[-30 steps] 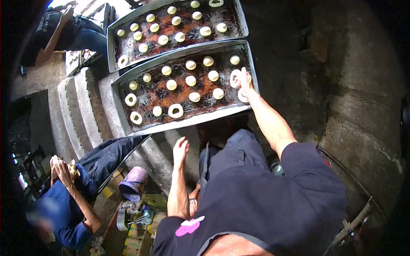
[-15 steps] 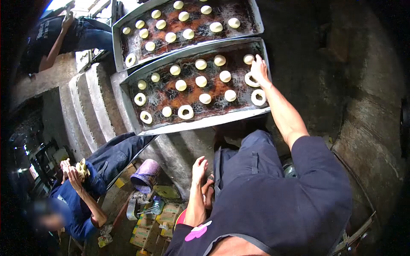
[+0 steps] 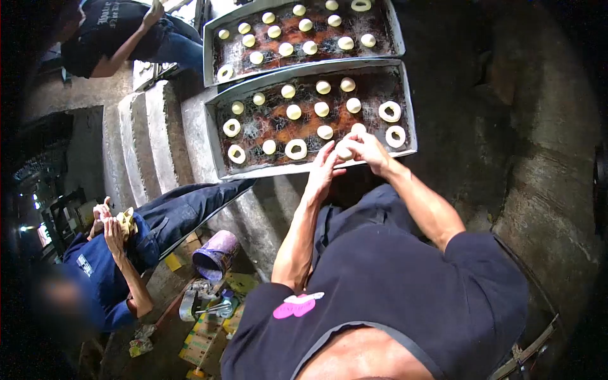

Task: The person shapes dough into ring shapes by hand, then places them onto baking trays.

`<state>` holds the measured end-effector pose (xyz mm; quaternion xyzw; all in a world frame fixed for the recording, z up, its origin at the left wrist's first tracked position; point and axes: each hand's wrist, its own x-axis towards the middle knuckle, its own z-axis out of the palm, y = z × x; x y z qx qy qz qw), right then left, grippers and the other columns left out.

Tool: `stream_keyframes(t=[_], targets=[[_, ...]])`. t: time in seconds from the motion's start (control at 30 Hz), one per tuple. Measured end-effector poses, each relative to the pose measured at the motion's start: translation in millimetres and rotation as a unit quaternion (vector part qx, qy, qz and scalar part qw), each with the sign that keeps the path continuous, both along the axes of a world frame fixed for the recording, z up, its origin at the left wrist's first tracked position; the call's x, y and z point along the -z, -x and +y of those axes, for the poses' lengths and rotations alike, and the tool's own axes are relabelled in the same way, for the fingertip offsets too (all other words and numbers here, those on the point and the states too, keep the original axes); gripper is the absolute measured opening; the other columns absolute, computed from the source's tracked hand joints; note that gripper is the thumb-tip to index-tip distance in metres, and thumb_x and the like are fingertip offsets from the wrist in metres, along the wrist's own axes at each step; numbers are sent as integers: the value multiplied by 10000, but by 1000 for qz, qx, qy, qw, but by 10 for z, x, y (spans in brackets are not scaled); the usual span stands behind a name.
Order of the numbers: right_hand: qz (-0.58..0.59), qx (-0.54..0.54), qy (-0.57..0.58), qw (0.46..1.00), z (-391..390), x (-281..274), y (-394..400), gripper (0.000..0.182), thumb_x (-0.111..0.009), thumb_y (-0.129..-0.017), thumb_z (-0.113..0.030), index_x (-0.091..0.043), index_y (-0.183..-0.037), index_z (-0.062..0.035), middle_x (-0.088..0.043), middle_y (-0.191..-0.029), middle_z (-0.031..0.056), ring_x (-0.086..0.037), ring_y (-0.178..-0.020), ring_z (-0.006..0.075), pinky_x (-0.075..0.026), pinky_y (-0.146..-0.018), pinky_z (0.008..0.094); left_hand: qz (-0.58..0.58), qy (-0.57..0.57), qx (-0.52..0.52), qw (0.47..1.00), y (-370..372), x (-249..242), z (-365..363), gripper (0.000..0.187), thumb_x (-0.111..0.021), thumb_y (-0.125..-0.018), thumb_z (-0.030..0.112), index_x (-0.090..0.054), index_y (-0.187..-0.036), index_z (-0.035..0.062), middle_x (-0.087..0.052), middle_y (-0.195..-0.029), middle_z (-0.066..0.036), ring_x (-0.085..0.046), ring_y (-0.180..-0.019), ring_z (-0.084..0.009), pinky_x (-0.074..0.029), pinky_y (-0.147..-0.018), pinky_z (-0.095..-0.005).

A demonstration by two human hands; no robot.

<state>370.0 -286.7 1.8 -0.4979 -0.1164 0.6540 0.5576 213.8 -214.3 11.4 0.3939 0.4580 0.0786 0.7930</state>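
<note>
My right hand (image 3: 368,151) pinches a pale dough ball (image 3: 344,151) above the front edge of the nearer metal tray (image 3: 278,170). Right beside it, my left hand (image 3: 324,168) has its fingers spread at the ball's left side. In the nearer tray lie several round dough balls, such as one (image 3: 294,112) near the middle, and several dough rings, including one (image 3: 389,111) at the right end and one (image 3: 296,149) near the front.
A second tray (image 3: 399,39) of dough pieces lies beyond the first. One co-worker (image 3: 101,272) sits at the left with raised hands, another (image 3: 120,38) is at the upper left. A purple bucket (image 3: 215,254) and boxes (image 3: 201,345) lie below.
My right hand has come from the tray's right end to its front edge with a dough ball, which has left the back right corner. My left hand has risen to meet it.
</note>
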Motion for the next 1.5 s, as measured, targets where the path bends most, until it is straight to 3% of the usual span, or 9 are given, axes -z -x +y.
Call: stream_keyframes(t=[0.47, 0.63, 0.67, 0.73, 0.87, 0.93, 1.1, 1.27, 1.5], targets=[[-284, 134, -32, 949, -59, -1138, 458, 321, -585, -691, -13, -511, -1002, 6, -584, -783, 50, -557, -698, 106, -476, -630, 250, -226, -46, 105, 967, 199, -818, -76, 559, -605, -730, 85, -381, -1237, 14, -499, -1125, -83, -509, -1027, -152, -441, -844, -284], [-687, 49, -156, 708, -26, -789, 727, 147, -543, -741, -56, -545, -881, -13, -615, -857, 134, -623, -783, 245, -502, -646, 336, -311, 1, -40, 950, 282, -975, 286, 427, -510, -761, 36, -429, -1180, 23, -583, -920, -107, -573, -812, -170, -486, -704, -283], [-687, 52, -154, 708, -56, -840, 686, 147, -543, -741, -56, -545, -881, -13, -615, -857, 134, -623, -783, 245, -502, -646, 336, -332, 60, -55, 940, 308, -1062, 309, 388, -505, -779, 65, -443, -1160, 25, -580, -893, -103, -567, -742, -170, -483, -644, -265], [-259, 111, 0, 960, -82, -993, 503, 144, -544, -743, -41, -521, -878, 2, -602, -841, 126, -613, -696, 201, -510, -619, 328, -269, 115, 34, 956, 395, -1200, 216, 226, -526, -839, 125, -511, -1046, 37, -550, -777, -46, -521, -640, -129, -421, -538, -234], [81, 210, -175, 959, -166, -1197, 715, 199, -593, -778, -63, -504, -933, 25, -562, -725, 74, -591, -631, 137, -507, -589, 282, -260, -15, 130, 957, 379, -1205, 243, 210, -627, -846, 196, -565, -968, 37, -584, -742, -19, -519, -628, -84, -412, -565, -215], [-44, 63, -94, 993, -272, -1089, 858, 107, -565, -868, -128, -558, -872, -22, -576, -735, 30, -572, -663, 115, -477, -606, 245, -307, 82, -30, 948, 307, -1261, 368, 199, -616, -848, 177, -560, -963, 24, -591, -762, -28, -539, -647, -94, -434, -603, -217], [-31, 194, -131, 972, -486, -1075, 484, 130, -538, -903, -155, -550, -917, -26, -559, -745, 15, -540, -651, 88, -459, -630, 250, -204, 111, 252, 939, 242, -904, 179, 256, -643, -829, 228, -595, -967, 17, -541, -639, 16, -457, -522, -46, -390, -517, -188], [-164, -36, 57, 984, -678, -1117, 254, 257, -618, -851, -256, -592, -883, -2, -581, -742, 25, -546, -628, 90, -441, -595, 237, -309, 136, 1, 941, 13, -434, 245, 178, -668, -807, 164, -595, -915, 44, -621, -873, -35, -586, -781, -128, -464, -745, -275], [-419, -14, 218, 881, -235, 153, -766, 286, -584, -797, -323, -610, -810, -38, -612, -669, 85, -602, -642, 166, -455, -611, 321, 92, -38, 82, 992, 530, 740, -43, 443, -617, -842, 161, -487, -1256, 70, -603, -1094, -66, -571, -944, -131, -446, -809, -269]])
